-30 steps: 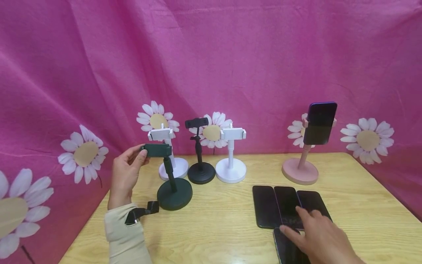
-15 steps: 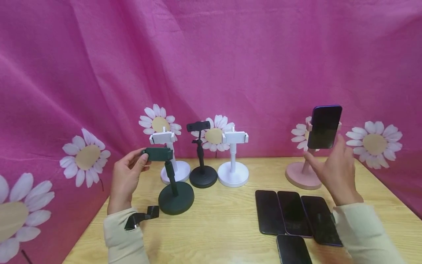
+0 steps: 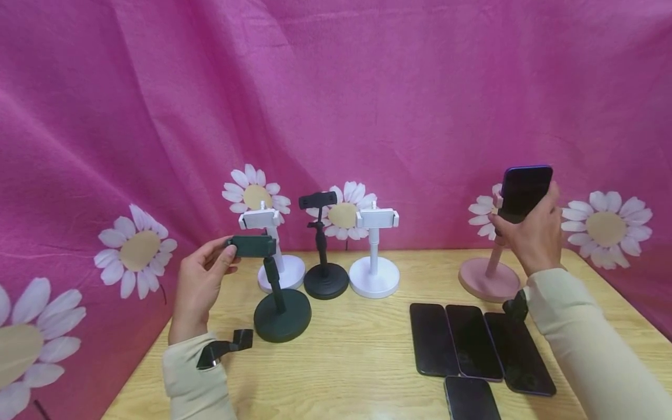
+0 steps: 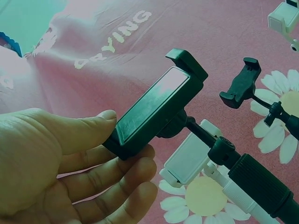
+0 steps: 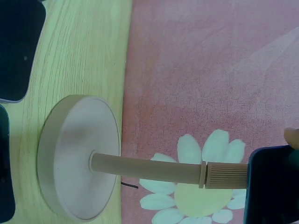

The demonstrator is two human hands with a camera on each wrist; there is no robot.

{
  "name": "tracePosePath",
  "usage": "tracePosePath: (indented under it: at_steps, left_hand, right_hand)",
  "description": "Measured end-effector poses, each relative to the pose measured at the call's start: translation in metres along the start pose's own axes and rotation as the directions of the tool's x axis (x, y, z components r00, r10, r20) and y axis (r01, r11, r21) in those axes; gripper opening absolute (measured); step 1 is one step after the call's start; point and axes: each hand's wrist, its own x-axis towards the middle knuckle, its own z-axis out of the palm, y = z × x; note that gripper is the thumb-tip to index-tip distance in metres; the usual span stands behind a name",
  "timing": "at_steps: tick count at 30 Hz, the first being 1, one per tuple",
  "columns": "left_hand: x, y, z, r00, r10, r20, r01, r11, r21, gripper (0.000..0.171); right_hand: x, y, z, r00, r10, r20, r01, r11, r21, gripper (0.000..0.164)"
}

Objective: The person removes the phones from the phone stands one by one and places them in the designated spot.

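My left hand [image 3: 202, 280] pinches the end of the clamp on a dark green phone stand [image 3: 282, 317], thumb in front and fingers behind. The left wrist view shows that clamp [image 4: 154, 105] up close, with no phone in it. At the right, my right hand [image 3: 535, 236] grips the lower part of a smartphone [image 3: 525, 189] with a blue edge, thumb on its left side and fingers on its right. The phone is up at the top of a pink phone stand [image 3: 489, 280]; the hand and phone hide most of its clamp. In the right wrist view only the phone's lower end [image 5: 275, 186] shows.
Several dark smartphones [image 3: 472, 344] lie flat on the wooden table [image 3: 341, 361] at the right front. Behind the green stand are a white stand [image 3: 282, 272], a black stand [image 3: 326, 281] and another white stand [image 3: 374, 277]. A pink flowered cloth [image 3: 336, 87] hangs behind.
My right hand has moved from above the phones on the table up to the phone on the pink stand and taken hold of it. The left hand keeps its grip on the green clamp.
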Motion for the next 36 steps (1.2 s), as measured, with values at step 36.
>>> tracePosePath:
  at_steps: [36]
  left_hand:
    - [-0.006, 0.006, -0.001, 0.996, 0.065, -0.068, -0.061, 0.996, 0.068, 0.043]
  right_hand:
    - [-0.013, -0.027, -0.004, 0.983, -0.163, -0.079, 0.166, 0.986, 0.026, 0.098]
